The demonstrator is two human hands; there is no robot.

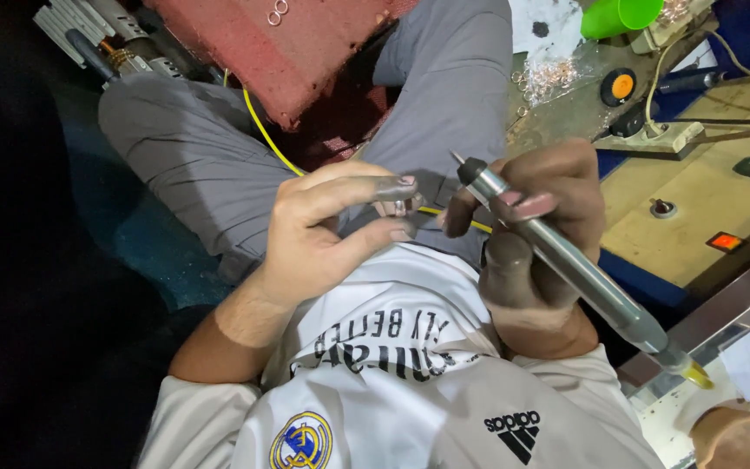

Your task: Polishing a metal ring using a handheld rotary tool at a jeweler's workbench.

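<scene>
Head view, left hand [319, 230] pinching a small metal ring [399, 208] between thumb and forefinger, right hand [536, 230] just beside it gripping a grey rotary handpiece [566, 260], tip above the ring, loose rings [544, 80] beyond, green cup [620, 16] farther off

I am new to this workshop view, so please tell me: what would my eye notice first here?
First, the two hands at the centre: the left hand pinches a small metal ring between fingertips, and the right hand holds a long grey pen-shaped rotary tool, its tip pointing up-left, apart from the ring. Beyond them, at the top right, a pile of small rings lies on the workbench beside a bright green cup.
</scene>
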